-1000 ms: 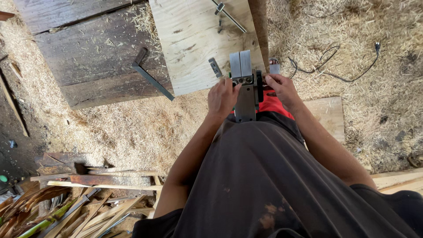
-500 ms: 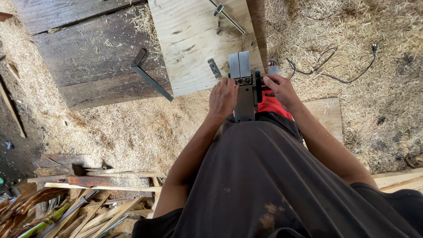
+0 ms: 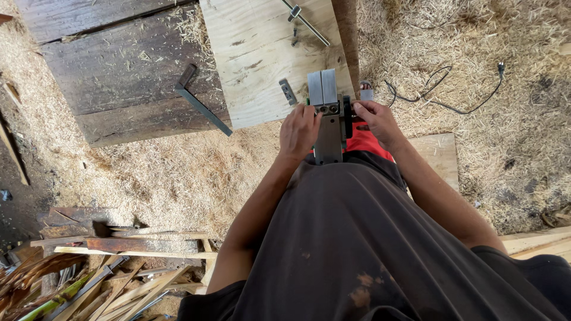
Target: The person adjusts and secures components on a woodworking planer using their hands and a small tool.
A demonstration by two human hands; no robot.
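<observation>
Grey metal power planer (image 3: 328, 119) with a red body sits upturned between both hands, its flat sole facing up, at the near edge of the pale plywood board (image 3: 262, 53). The left hand (image 3: 299, 132) curls its fingers against the tool's left side; the right hand (image 3: 376, 120) has its fingers pinched narrow at the tool's right side. Beyond the left fingers a dark steel carpenter's square (image 3: 199, 104) lies on weathered dark planks (image 3: 119, 65). Beyond the right fingers a black cable (image 3: 443, 89) trails over the sawdust-strewn floor (image 3: 178, 172).
</observation>
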